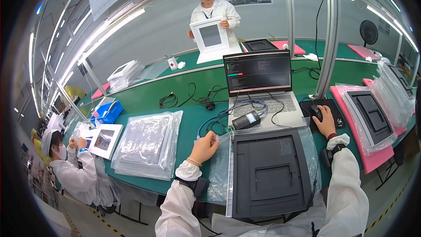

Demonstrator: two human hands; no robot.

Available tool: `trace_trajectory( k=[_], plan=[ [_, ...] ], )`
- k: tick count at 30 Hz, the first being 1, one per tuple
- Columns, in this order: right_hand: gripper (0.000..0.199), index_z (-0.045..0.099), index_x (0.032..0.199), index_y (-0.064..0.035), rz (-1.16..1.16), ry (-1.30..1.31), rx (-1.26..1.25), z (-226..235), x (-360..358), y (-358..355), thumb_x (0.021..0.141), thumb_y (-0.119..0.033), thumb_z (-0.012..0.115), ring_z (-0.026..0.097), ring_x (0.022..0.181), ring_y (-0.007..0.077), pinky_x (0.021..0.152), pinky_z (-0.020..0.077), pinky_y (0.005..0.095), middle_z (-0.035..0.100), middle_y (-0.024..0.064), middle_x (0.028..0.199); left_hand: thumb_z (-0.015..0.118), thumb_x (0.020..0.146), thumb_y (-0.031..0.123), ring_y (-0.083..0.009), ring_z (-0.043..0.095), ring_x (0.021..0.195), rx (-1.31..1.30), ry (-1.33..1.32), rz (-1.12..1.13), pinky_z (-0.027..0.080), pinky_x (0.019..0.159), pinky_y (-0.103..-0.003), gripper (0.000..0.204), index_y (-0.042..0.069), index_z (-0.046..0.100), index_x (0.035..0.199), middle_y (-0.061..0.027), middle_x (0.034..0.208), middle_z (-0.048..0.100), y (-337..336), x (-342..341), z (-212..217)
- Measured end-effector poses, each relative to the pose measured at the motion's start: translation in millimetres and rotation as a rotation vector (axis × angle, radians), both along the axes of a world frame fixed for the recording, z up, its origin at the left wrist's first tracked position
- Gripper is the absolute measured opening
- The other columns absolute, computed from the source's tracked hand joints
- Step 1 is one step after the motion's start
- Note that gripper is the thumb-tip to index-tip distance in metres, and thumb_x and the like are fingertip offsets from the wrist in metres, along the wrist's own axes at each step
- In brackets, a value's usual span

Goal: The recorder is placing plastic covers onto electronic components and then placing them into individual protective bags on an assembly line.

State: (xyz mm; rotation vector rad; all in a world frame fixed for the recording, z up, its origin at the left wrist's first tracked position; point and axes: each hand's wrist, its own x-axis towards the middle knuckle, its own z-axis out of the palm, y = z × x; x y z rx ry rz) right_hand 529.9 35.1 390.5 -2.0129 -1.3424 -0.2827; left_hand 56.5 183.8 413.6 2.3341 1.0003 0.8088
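Green work table [144,98] fills the middle of the frame, curving from left edge to right. Three people besides the wearer's own arms: one standing at top centre holding a white square frame [210,36] upright, one seated at lower left with a second white frame [105,140], a third barely seen at the far left edge. Lower centre: one large dark grey panel [269,173] lying flat on a clear plastic bag [219,171]. Left of it, one stack of bagged panels [147,145]. Right side: two pink trays, the nearer [372,160] bearing a bagged grey panel. Centre: one open laptop [258,83], screen lit, one small black device [246,120] with a blue cable on its deck. One black mouse pad [335,109] right of the laptop. Left hand [205,146], lower centre, clenched into a loose fist, resting on the bag's edge just left of the grey panel. Right hand [326,122] draped over one black mouse [316,113], fingers curled around it.
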Motion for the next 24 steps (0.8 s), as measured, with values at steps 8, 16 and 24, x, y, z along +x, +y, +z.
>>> trace_trajectory(
  k=[8,16,24],
  plan=[
    [0.049,0.049,0.121,-0.0113,-0.002,-0.003,-0.01,0.5,0.9,0.8,0.076,-0.023,0.066,0.048,0.111,0.0376,0.095,0.04,0.0411,0.044,0.017,0.125,0.061,0.081,0.012,-0.0208,0.053,0.052,0.024,-0.012,-0.025,0.041,0.051,-0.032,0.017,0.002,0.047,0.084,-0.0092,0.059,0.053,2.4,-1.4,-2.4],
    [0.05,0.049,0.121,-0.0113,0.006,0.013,-0.01,1.7,-0.9,0.3,0.076,-0.023,0.066,0.047,0.112,0.0375,0.095,0.0396,0.0413,0.044,0.0174,0.125,0.06,0.081,0.01,-0.0192,0.052,0.051,0.02,0.006,-0.025,0.039,0.05,-0.031,0.014,0.002,0.049,0.086,-0.0078,0.058,0.052,1.1,-1.8,-1.8],
    [0.049,0.05,0.121,-0.0117,0.0,0.011,-0.005,0.6,-0.6,0.3,0.076,-0.023,0.066,0.047,0.112,0.0378,0.095,0.0396,0.0412,0.044,0.0173,0.126,0.058,0.081,0.011,-0.0263,0.053,0.051,0.009,0.018,-0.028,0.039,0.05,-0.037,0.011,0.005,0.051,0.085,-0.0093,0.055,0.051,-2.8,-0.8,3.6]
  ],
)
